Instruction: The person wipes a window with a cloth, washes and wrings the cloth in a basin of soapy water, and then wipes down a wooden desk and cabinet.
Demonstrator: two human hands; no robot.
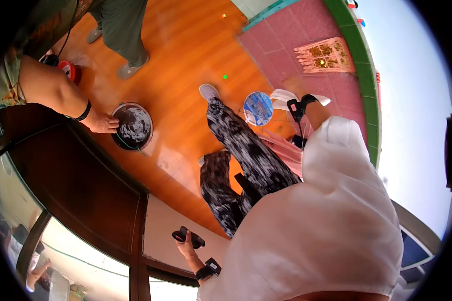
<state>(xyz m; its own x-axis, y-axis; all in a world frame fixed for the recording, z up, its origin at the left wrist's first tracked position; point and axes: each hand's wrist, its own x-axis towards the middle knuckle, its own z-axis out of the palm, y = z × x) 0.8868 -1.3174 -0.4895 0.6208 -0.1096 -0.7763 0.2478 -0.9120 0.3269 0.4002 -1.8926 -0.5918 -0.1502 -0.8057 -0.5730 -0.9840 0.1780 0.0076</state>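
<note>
At the lower left, my left hand (187, 244) is wrapped round a small black object (200, 241) with rounded ends; its kind cannot be made out. My right hand (297, 86) is at the upper right, over the pink tiled ledge, against a white cloth (282, 96). Its fingers are blurred and partly hidden, so its grip does not show. Just left of the cloth stands a round blue and white tub (258, 109) on the floor. Each of my wrists carries a black strap with a small device.
A co-worker's hand (103, 123) touches the rim of a dark bucket (146, 116) with whitish, foamy contents. A pink tray (348, 56) lies on the tiled ledge (306, 25). Dark-framed window panels (75, 170) run along the left. A red container (70, 70) sits near the co-worker.
</note>
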